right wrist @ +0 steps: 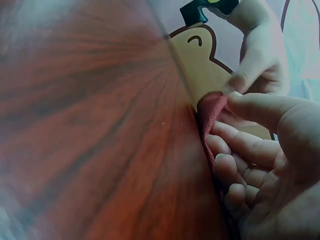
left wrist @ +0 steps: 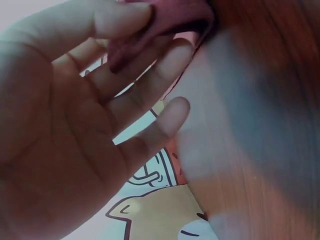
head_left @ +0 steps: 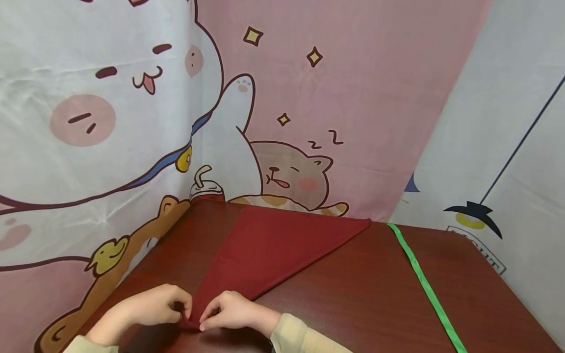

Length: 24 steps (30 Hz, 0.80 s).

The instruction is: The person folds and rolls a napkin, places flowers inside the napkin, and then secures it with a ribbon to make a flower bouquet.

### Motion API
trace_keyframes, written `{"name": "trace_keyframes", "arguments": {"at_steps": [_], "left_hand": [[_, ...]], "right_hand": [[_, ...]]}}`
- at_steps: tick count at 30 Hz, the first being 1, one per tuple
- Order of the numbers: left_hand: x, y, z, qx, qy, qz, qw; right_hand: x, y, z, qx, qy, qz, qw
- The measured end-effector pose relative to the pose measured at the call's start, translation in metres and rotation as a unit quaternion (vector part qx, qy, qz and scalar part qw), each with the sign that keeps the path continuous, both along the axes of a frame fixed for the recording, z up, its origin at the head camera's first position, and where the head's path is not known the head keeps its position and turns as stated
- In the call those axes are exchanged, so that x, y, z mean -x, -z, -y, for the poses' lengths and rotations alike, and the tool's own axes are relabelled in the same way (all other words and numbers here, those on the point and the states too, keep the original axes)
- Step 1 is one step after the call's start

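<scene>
A red triangular scarf [head_left: 282, 250] lies spread on the table, its long sloping edge facing right. At its near corner both hands are close together. My left hand [head_left: 154, 304] pinches the corner from the left; in the left wrist view the thumb presses a fold of the scarf [left wrist: 175, 17], and the other fingers extend below it. From the right, my right hand [head_left: 234, 311] pinches the same end. The right wrist view shows the right thumb on the turned-up scarf corner [right wrist: 212, 112], the other fingers curled beneath it.
A green ribbon [head_left: 425, 284] runs along the right side of the dark brown wooden table [head_left: 353, 294]. Cartoon-printed curtains [head_left: 362, 98] hang around the table's back and sides, close against its edges.
</scene>
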<state>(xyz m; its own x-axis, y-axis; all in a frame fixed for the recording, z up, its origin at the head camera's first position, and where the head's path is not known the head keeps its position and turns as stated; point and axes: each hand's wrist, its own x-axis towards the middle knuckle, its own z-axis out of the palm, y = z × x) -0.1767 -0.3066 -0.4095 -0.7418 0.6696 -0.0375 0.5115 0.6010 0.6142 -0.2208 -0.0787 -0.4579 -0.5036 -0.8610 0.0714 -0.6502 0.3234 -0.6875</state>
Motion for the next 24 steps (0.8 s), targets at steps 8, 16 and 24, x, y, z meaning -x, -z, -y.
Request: {"name": "trace_keyframes", "arguments": {"at_steps": [8,16,24], "left_hand": [[0.012,0.002,-0.003,-0.029,-0.021,0.019,0.9992],[0.019,0.009,-0.006,-0.093,-0.034,0.087,0.9912],[0.019,0.016,-0.012,-0.079,-0.04,0.108,0.9902]], "right_hand": [[-0.003,0.004,0.004,0.053,0.082,0.089,0.9912],[-0.003,0.006,0.008,0.139,0.134,0.183,0.964],[-0.007,0.005,0.011,0.154,0.152,0.169,0.9614]]}}
